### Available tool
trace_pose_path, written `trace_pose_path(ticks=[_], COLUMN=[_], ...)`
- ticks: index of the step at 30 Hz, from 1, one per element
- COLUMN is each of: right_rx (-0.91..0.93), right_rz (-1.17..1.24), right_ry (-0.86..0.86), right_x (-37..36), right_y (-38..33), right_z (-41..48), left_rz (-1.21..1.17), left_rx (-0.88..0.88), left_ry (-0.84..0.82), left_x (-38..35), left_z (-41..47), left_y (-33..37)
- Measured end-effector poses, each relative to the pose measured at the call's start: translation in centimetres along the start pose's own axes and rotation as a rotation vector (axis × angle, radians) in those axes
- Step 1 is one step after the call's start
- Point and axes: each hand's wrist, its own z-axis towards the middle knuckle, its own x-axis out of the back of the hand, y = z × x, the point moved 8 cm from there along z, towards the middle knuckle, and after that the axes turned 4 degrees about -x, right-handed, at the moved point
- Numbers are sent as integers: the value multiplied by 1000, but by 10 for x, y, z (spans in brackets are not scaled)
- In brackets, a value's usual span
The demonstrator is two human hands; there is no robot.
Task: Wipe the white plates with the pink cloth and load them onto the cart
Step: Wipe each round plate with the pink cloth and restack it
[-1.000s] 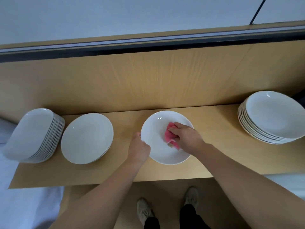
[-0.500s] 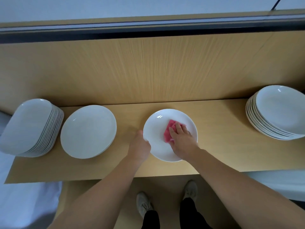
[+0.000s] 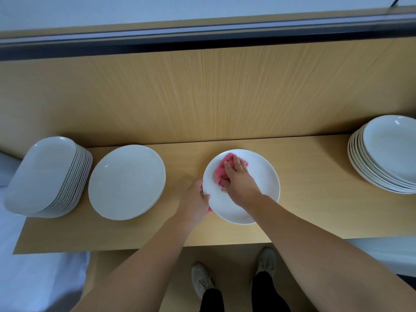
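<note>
- The white plate point(image 3: 258, 199) sat flat on the counter point(image 3: 315, 199), mid-way along it.
- The left grip point(image 3: 194, 199) was clamped on the plate's left rim, thumb hooked over the edge, forearm angled in from below.
- The right grip point(image 3: 238, 181) lay open, fingers stretched straight and pressing the pink cloth point(image 3: 221, 171) onto the plate's far-left part.
- A round stack point(image 3: 127, 182) and an oval stack point(image 3: 45, 174) stood to the left, and another stack point(image 3: 387, 154) stood far right.
</note>
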Motion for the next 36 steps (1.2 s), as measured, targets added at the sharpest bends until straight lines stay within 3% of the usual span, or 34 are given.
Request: trace_pose_path(ticks=[9, 17, 27, 29, 33, 36], right_rx=[282, 480, 369, 344, 391, 351], right_rz=[2, -9, -141, -198, -206, -245], right_ry=[4, -90, -353, -330, -173, -177], right_x=[-11, -23, 0, 7, 10, 9], right_y=[-27, -26, 31, 41, 33, 31], right_z=[-17, -47, -77, -78, -84, -87], left_rz=[-131, -82, 54, 228, 863, 1082], left_rx=[-26, 30, 77, 11, -307, -556], left_ry=[-39, 4, 32, 21, 78, -87], left_x=[1, 3, 4, 3, -4, -30], left_z=[2, 6, 9, 10, 8, 5], left_y=[1, 3, 3, 10, 38, 44])
